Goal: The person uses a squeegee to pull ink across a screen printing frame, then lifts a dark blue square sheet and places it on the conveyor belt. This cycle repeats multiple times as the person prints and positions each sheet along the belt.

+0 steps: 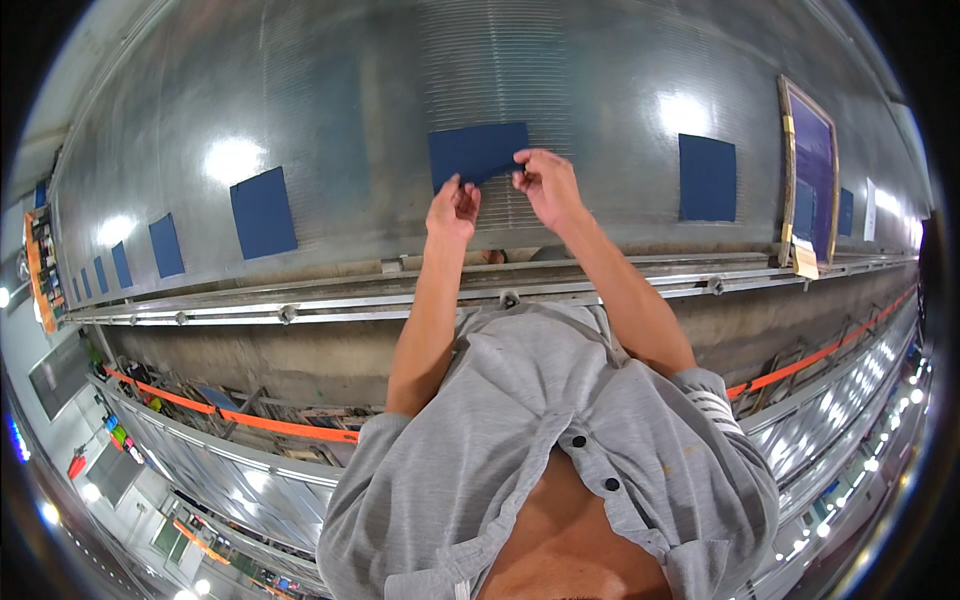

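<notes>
A dark blue rectangular piece, which looks like fabric (475, 148), lies on the long grey metal-like table (370, 110) in front of me. Its near edge is lifted between my two hands. At the near left corner, my left hand (455, 207) pinches it with curled fingers. My right hand (545, 183) grips the near right corner between thumb and fingertips, a little higher than the left. The far edge of the piece rests flat on the table.
More blue pieces lie along the table, one to the left (264, 214) and one to the right (708, 178). A wooden-framed screen (812, 165) with purple mesh stands farther right. A metal rail (350, 307) runs along the near edge; an orange strip (270, 428) lies behind me.
</notes>
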Tool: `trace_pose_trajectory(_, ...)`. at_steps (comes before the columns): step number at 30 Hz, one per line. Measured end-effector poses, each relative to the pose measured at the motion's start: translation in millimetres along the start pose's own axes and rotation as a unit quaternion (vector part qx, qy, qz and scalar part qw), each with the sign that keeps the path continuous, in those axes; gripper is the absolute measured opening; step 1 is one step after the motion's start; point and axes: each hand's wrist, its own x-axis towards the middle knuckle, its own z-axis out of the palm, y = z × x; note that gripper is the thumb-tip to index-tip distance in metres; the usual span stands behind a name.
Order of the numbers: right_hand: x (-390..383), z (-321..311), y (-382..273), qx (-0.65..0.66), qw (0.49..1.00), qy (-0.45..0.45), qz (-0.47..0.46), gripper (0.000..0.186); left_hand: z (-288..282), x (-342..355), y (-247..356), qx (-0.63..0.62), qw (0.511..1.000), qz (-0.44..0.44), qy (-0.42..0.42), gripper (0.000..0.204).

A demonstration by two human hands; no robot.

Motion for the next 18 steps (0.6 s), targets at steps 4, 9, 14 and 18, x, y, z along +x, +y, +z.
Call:
trace_pose_trajectory(4, 25, 42, -50, 0.029, 0.998, -0.030, -0.045, 0.015, 67, -16, 43, 0.016, 0.985, 0.088, -0.145, 0.011)
trace_pose_trajectory(9, 27, 91, -110, -0.046, 0.988, -0.100, -0.109, 0.013, 136, -37, 93, 0.059, 0.965, 0.152, -0.205, 0.014)
trace_pose_trajectory(14, 26, 97, -131, -0.188, 0.958, -0.103, -0.190, 0.019, 168, -67, 106, 0.110, 0.949, 0.253, -0.150, 0.015)
trace_pose_trajectory(18, 24, 71, -112, -0.270, 0.944, -0.071, -0.176, 0.017, 131, -35, 94, 0.110, 0.941, 0.278, -0.156, 0.011)
